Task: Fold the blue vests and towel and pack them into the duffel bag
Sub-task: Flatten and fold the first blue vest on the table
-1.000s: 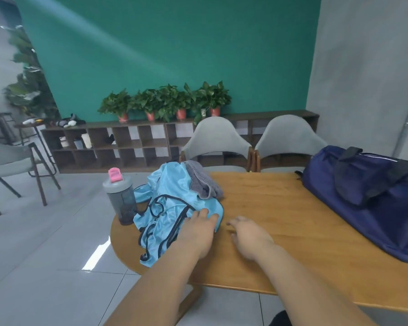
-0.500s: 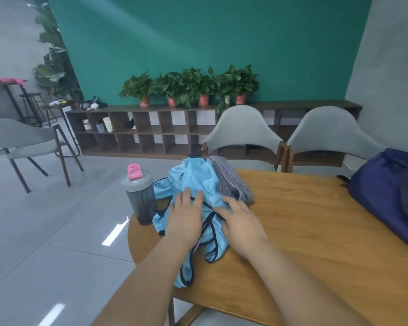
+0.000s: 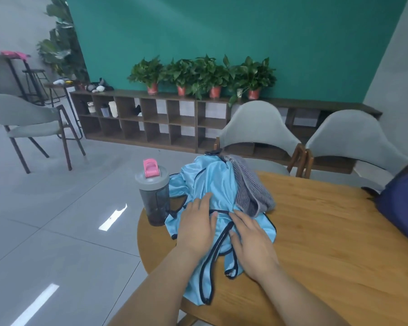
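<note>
My right hand (image 3: pixel 252 243) has come off the bare tabletop (image 3: pixel 327 231) onto the blue vests (image 3: pixel 212 180), flat beside my left hand (image 3: pixel 196 229), which slid further up the pile. My view swung left; the duffel bag (image 3: pixel 400 203) is now half cut off.

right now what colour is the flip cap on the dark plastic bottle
Pink flip cap; head view.

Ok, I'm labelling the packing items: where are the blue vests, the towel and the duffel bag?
blue vests (image 3: pixel 212 180), head view, smooth upper panel of the pile.
towel (image 3: pixel 247 190), head view, striped grey fold.
duffel bag (image 3: pixel 403 208), head view, navy side at the picture's edge.
</note>
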Demonstrator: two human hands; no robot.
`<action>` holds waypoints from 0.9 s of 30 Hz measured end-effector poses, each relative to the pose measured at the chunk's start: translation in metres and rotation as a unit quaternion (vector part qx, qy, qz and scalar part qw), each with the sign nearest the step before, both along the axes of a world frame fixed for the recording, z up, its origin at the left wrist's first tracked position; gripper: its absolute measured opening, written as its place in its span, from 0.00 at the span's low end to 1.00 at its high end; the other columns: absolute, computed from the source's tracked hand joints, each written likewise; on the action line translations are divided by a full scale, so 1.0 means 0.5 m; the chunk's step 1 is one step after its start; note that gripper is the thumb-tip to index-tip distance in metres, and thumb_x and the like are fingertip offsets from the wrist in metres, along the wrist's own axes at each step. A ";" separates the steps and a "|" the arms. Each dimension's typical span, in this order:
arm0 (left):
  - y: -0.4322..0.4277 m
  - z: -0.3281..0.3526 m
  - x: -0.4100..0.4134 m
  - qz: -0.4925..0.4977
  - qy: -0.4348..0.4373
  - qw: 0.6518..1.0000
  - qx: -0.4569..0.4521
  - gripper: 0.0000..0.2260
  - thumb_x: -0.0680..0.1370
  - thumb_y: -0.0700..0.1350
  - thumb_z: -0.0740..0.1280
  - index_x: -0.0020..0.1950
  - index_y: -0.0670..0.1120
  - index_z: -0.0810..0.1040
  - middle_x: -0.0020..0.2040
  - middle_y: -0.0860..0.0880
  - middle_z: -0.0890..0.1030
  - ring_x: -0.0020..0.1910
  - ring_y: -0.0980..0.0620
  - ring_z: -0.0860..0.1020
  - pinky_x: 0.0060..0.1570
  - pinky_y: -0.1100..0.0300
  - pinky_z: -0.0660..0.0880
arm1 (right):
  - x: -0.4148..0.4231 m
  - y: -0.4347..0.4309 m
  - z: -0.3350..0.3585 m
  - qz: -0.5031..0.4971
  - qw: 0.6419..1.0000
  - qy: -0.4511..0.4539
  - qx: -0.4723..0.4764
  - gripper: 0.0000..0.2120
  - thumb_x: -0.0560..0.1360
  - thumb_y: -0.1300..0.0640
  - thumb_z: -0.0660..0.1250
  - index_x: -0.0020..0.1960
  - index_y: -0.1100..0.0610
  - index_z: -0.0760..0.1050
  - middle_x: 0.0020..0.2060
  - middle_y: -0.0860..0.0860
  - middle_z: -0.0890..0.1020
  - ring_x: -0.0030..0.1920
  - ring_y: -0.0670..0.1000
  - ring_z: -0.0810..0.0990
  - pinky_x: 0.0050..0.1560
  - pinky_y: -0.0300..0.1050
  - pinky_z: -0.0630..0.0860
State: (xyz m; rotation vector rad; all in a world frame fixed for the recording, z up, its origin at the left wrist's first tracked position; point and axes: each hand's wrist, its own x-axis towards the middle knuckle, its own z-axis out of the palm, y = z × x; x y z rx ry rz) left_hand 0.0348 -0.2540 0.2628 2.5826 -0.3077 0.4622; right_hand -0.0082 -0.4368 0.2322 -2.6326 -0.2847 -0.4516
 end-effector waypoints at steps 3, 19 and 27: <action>-0.004 0.020 0.015 0.026 0.047 0.998 0.026 0.25 0.85 0.55 0.62 0.80 0.50 0.65 0.65 0.48 0.76 0.66 0.45 0.74 0.66 0.49 0.70 | 0.007 0.002 0.038 -0.014 0.999 -0.032 0.029 0.21 0.84 0.46 0.63 0.75 0.49 0.74 0.73 0.42 0.74 0.72 0.44 0.72 0.71 0.39 0.69; 0.032 0.270 -0.028 0.078 -0.070 0.994 0.016 0.09 0.82 0.42 0.64 0.61 0.50 0.70 0.54 0.47 0.76 0.43 0.39 0.79 0.37 0.47 0.75 | 0.015 -0.036 0.441 0.010 0.975 -0.181 0.128 0.11 0.79 0.63 0.69 0.52 0.48 0.73 0.49 0.43 0.78 0.45 0.46 0.76 0.48 0.45 0.73; 0.058 0.465 -0.074 0.090 -0.089 0.981 -0.144 0.04 0.84 0.46 0.63 0.54 0.52 0.77 0.44 0.47 0.81 0.40 0.44 0.79 0.39 0.51 0.78 | -0.043 -0.056 0.598 0.012 0.951 -0.218 0.217 0.11 0.80 0.61 0.69 0.52 0.45 0.74 0.48 0.41 0.80 0.47 0.49 0.81 0.51 0.47 0.78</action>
